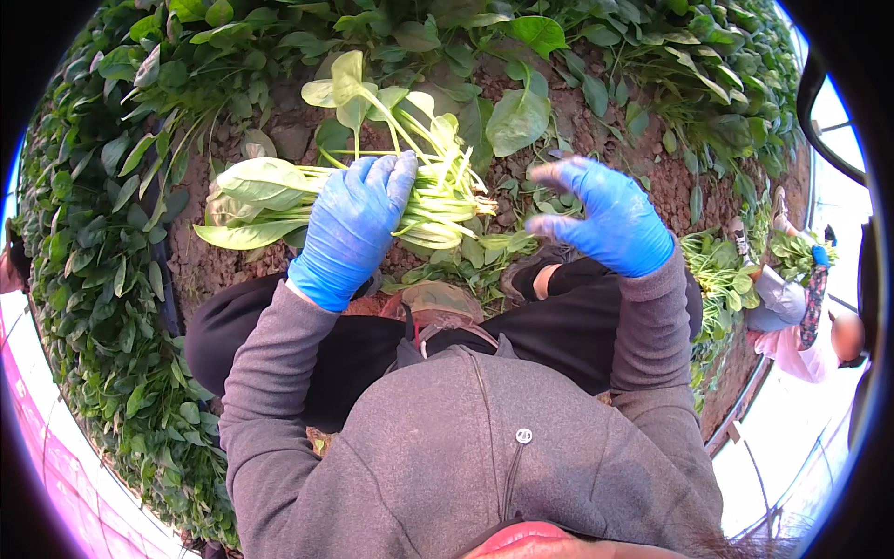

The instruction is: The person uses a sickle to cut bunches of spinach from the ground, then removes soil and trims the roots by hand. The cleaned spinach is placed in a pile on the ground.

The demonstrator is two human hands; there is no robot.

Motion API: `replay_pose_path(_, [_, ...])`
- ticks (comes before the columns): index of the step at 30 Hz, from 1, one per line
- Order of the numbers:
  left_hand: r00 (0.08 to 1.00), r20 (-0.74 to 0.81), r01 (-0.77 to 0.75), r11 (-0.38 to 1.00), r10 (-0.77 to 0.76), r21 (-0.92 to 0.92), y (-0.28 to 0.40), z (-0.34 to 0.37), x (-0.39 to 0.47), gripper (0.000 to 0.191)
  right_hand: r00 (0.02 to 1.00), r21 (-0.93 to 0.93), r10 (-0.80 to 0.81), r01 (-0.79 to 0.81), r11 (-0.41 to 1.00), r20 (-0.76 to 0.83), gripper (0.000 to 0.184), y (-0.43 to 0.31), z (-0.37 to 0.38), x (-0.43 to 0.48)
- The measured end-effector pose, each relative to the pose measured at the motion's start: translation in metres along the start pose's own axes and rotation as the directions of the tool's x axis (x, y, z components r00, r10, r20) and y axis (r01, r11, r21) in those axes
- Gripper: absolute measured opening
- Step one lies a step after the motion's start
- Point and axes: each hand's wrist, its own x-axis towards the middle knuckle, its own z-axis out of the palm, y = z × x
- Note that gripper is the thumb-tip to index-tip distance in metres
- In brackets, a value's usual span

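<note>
My left hand (363, 220), in a blue glove, grips a bunch of leafy greens that look like spinach (436, 202). The leaves point to the left and upward; the pale stems and root ends point right. To the right of the bunch is my right hand (594, 209), also blue-gloved, with thumb and fingers apart and nothing between them. A broad green leaf (518, 122) stands over the soil just beyond the hands. Loose leaves lie on the ground beneath the root ends.
Dense rows of leafy plants (105, 265) grow at the left and across the top. Reddish soil (279, 126) lies before me, between my bent legs and the plants. Cut greens (719, 279) lie at the right, near another person (796, 307) holding greens.
</note>
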Motion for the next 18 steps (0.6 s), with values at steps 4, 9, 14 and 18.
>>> replay_pose_path(4, [0.996,0.014,-0.085,0.995,0.086,-0.046,0.009,-0.002,0.003,0.046,0.923,0.133,-0.315,0.349,0.928,-0.22,0.056,-0.003,0.023,0.011])
replay_pose_path(9, [0.985,0.031,-0.165,0.981,0.169,-0.104,0.015,-0.003,0.005,0.047,0.876,0.028,-0.444,0.457,0.889,-0.189,0.038,-0.004,0.04,0.022])
replay_pose_path(14, [0.99,0.06,-0.106,0.952,0.128,-0.286,0.012,0.0,0.006,0.05,0.866,0.043,-0.431,0.455,0.89,-0.254,0.021,0.005,0.039,0.025])
replay_pose_path(18, [0.995,0.091,0.011,0.897,0.033,-0.441,0.012,0.0,0.007,0.058,0.86,0.089,-0.367,0.422,0.902,-0.354,0.019,0.004,0.041,0.024])
